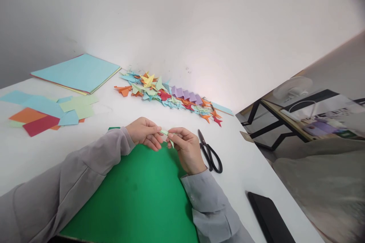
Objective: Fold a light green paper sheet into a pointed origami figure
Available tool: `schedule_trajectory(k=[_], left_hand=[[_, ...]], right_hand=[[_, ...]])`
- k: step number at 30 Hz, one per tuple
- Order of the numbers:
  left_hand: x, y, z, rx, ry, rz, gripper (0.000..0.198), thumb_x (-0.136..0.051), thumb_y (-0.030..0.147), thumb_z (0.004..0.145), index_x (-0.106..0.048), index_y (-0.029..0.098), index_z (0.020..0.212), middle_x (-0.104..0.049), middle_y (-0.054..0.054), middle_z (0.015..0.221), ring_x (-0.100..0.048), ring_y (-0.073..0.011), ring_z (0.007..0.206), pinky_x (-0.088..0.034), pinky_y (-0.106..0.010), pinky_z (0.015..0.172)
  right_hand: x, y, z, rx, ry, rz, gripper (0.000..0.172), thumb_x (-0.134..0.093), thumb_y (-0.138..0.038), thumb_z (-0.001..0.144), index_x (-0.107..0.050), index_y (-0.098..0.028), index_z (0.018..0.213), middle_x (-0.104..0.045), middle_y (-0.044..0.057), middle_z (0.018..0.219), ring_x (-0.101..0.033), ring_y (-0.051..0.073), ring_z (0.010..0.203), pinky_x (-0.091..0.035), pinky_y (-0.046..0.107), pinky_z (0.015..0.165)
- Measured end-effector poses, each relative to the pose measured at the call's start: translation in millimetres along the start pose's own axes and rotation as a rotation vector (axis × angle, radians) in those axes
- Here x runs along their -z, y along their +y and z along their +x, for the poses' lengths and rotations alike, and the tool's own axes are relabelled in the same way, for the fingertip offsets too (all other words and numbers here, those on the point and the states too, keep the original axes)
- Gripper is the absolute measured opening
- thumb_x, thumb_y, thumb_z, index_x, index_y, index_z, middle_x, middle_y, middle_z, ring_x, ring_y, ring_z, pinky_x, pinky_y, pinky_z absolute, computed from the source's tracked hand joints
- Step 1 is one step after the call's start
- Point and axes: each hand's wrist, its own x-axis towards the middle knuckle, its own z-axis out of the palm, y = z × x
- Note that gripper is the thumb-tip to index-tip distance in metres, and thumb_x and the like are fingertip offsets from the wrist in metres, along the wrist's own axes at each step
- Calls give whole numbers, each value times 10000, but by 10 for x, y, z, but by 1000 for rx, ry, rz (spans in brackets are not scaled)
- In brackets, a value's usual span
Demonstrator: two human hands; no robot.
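Between my two hands is a small folded piece of light green paper (164,132), held just above the far part of a green sheet (142,193). My left hand (145,133) pinches one end between thumb and fingers. The other end is gripped by the thumb and fingertips of my right hand (186,146), and a narrow pointed tip of the paper hangs below them. Parts of the paper are hidden behind my fingers. Close to the right hand lie black-handled scissors (210,155) with their blades pointing away from me.
Along the wall lies a long pile of colourful folded paper shapes (162,93). At the left are loose paper pieces (48,112) and a stack of large coloured sheets (78,70). A black phone-like object (269,216) rests near the table's right edge.
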Motion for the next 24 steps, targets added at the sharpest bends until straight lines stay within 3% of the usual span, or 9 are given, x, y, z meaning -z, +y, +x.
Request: schedule_trajectory(k=[8, 12, 18, 22, 24], left_hand=[[-204, -188, 46, -247, 160, -323, 247, -801, 225, 486, -624, 72, 565, -625, -43, 510, -583, -99, 487, -500, -226, 532], [-227, -221, 57, -362, 233, -269, 248, -801, 250, 468, -626, 80, 512, -590, -23, 450, -525, -80, 432, -429, -212, 454], [-119, -180, 84, -396, 250, -87, 194, -762, 241, 525, -629, 101, 508, -569, -2, 421, -496, -75, 401, -405, -208, 427], [-64, -129, 66, -393, 205, 53, 172, -727, 218, 567, -619, 115, 483, -571, 4, 426, -492, -71, 386, -404, -203, 417], [-54, -106, 49, -385, 196, 97, 151, -717, 208, 577, -628, 118, 496, -572, 5, 426, -492, -71, 385, -399, -197, 411]], right_hand=[[-94, 47, -58, 195, 54, -41, 223, -662, -220, 701, -479, -230, 829, -597, -60, 620, -542, 103, 556, -407, 242, 563], [-161, 63, -88, 188, 83, -73, 309, -664, -235, 702, -421, -240, 892, -598, -71, 586, -566, 120, 558, -420, 253, 576], [-162, 62, -88, 86, 98, -34, 380, -699, -236, 662, -424, -232, 925, -606, -74, 551, -556, 121, 521, -403, 250, 551], [-116, 68, -64, 47, 22, -130, 175, -681, -301, 679, -557, -185, 723, -597, -39, 531, -504, 105, 488, -349, 241, 499], [-91, 68, -52, 52, 30, -230, 224, -686, -327, 669, -565, -168, 568, -583, -22, 505, -494, 108, 490, -339, 251, 500]])
